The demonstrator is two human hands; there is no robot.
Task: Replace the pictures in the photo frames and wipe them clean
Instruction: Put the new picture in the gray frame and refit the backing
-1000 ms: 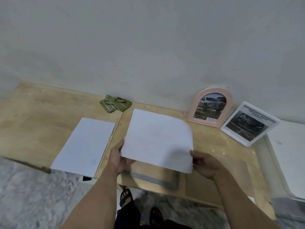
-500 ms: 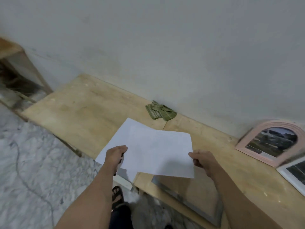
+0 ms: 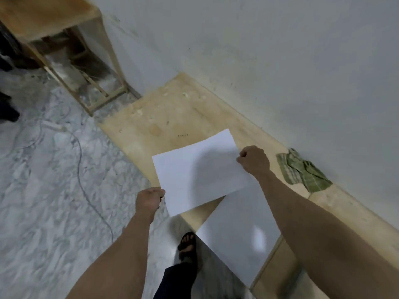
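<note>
Both hands hold one white sheet by opposite edges: the left hand pinches its near-left corner, fingers curled under and hidden by the paper, and the right hand grips its far-right edge in a closed fist. Whether the sheet touches the board below it cannot be told. Beyond the grip the wooden board lies bare up to the wall, giving open room ahead and to the left. Just under and nearer than the held sheet a second white sheet lies flat, its near corner overhanging the board's edge; the right forearm crosses above it. To the right of the right hand, well apart from the paper, a crumpled green cloth sits against the wall. Left of the left hand is marbled floor with a thin cable trailing across it, and a wooden stand farther off. A sandalled foot shows below. No photo frame is in view.
</note>
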